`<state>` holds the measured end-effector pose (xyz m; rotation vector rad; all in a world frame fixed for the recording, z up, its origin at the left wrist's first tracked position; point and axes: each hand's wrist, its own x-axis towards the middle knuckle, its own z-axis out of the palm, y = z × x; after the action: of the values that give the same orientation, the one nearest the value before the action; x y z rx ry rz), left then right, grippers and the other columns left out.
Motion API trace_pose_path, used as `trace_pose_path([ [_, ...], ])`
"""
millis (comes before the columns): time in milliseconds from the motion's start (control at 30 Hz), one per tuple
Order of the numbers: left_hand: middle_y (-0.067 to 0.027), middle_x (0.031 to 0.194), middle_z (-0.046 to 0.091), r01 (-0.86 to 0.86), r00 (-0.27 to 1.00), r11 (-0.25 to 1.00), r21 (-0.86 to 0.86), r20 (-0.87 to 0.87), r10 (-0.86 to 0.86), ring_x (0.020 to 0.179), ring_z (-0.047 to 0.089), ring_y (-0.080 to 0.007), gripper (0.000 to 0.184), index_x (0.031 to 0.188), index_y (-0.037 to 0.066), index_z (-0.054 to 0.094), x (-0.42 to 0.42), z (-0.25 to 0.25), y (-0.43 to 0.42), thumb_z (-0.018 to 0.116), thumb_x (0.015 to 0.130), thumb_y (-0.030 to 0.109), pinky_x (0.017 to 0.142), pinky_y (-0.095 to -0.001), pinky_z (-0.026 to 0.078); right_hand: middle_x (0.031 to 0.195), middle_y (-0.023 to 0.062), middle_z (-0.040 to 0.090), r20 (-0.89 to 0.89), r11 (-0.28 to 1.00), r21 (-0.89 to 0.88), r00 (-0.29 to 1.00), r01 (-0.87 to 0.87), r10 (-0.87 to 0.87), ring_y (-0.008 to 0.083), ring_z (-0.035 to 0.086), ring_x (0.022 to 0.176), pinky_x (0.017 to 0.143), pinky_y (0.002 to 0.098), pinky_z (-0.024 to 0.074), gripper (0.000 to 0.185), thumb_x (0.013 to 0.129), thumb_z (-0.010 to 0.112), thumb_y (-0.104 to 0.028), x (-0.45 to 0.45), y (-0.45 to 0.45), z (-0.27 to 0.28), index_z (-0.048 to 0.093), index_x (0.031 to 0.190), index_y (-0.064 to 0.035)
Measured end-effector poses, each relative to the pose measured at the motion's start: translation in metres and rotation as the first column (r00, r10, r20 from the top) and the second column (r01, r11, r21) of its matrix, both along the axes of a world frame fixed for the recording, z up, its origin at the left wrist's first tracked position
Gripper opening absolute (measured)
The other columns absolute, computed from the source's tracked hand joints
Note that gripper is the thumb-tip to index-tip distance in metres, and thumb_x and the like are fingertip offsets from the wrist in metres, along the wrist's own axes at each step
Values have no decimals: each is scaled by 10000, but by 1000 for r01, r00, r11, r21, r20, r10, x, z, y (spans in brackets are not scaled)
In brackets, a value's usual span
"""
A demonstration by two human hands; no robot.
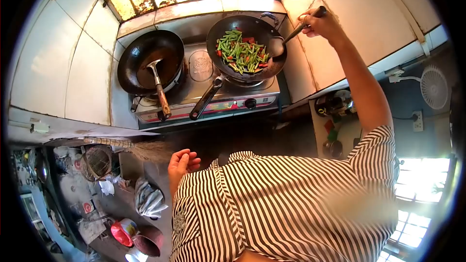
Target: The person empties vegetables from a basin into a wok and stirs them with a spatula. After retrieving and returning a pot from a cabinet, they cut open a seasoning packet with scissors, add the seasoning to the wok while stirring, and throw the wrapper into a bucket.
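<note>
Right wok (pixel 227 26), on the stove (pixel 201 63): green beans (pixel 238 48) mixed with red pieces (pixel 249 40). Left wok (pixel 130 65): a spatula (pixel 158 87) leans inside. Your right hand (pixel 318 23), arm extended, grips the ladle (pixel 293 34), its head inside the right wok. Your left hand (pixel 184 163) hangs loosely open near your shirt (pixel 286 199).

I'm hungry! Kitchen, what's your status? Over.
Right hand gripping ladle. Left hand looks empty, away from stove. Green beans in pan. Nothing seen blocking ladle.
</note>
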<state>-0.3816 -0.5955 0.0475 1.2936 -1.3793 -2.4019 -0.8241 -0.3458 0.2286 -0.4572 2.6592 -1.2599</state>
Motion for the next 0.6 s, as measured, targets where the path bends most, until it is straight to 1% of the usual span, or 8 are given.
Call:
trace_pose_path([
  [133, -115, 998, 629, -3, 1000, 1000, 18, 27, 3, 835, 635, -192, 214, 1113, 35, 518, -1, 0, -2, 495, 940, 159, 742, -328, 537, 798, 55, 638, 95, 1000, -1, 995, 23, -23, 128, 638, 620, 558, 247, 539, 240, 851, 604, -205, -35, 5, -7, 639, 983, -8],
  [233, -122, 997, 626, -30, 998, 1000, 7, 61, 30, 831, 636, -201, 214, 1114, 36, 514, 0, 0, -4, 492, 939, 157, 742, -333, 537, 864, 73, 655, 282, 977, -209, 959, 50, 11, 154, 657, 683, 613, 261, 553, 257, 852, 598, -214, -54, 1, -52, 630, 1005, -11],
  [333, -121, 987, 628, -31, 997, 999, 16, 70, 30, 821, 634, -202, 212, 1106, 41, 517, 3, -3, -8, 497, 934, 162, 729, -334, 535, 904, 64, 664, 179, 934, -327, 961, -142, 209, 129, 652, 748, 707, 262, 543, 216, 869, 569, -139, -50, -16, -82, 645, 1032, -19],
  [400, -115, 979, 627, -37, 996, 999, 22, 77, 35, 805, 633, -171, 224, 1101, 26, 516, 3, 2, -9, 514, 932, 173, 720, -294, 541, 976, 70, 660, 41, 858, -255, 881, -446, 471, 110, 637, 794, 745, 252, 527, 199, 880, 550, -91, -27, -33, -68, 648, 1039, -20],
  [433, -115, 979, 627, -25, 996, 1000, 19, 81, 23, 805, 633, -171, 224, 1101, 26, 516, 3, 3, -11, 514, 932, 173, 720, -294, 541, 1045, 82, 649, 29, 809, -242, 829, -536, 558, 124, 620, 899, 818, 261, 501, 192, 863, 564, -50, -14, -44, -60, 645, 1033, -9],
  [467, -115, 977, 628, -23, 997, 1000, 21, 77, 21, 804, 633, -170, 225, 1102, 26, 517, 3, 3, -11, 513, 932, 173, 719, -292, 541, 1088, 99, 638, -92, 709, -146, 723, -690, 684, 168, 600, 996, 892, 293, 473, 181, 834, 579, -7, -1, -52, -46, 646, 1002, 2],
  [533, -114, 976, 629, -10, 998, 1000, 26, 69, 8, 803, 634, -169, 226, 1103, 25, 517, 1, 1, -13, 513, 932, 172, 718, -290, 541, 1087, 118, 638, -78, 641, -6, 640, -767, 765, 206, 582, 1051, 952, 323, 438, 173, 808, 569, 28, 28, -62, -12, 647, 962, 8],
  [600, -114, 971, 629, -16, 999, 999, 49, 35, 14, 795, 634, -169, 219, 1102, 23, 519, 1, -4, -15, 511, 933, 162, 714, -287, 542, 1075, 126, 640, -32, 648, 64, 648, -759, 761, 212, 583, 1051, 955, 330, 437, 169, 803, 559, 33, 53, -64, 22, 647, 945, 12],
])
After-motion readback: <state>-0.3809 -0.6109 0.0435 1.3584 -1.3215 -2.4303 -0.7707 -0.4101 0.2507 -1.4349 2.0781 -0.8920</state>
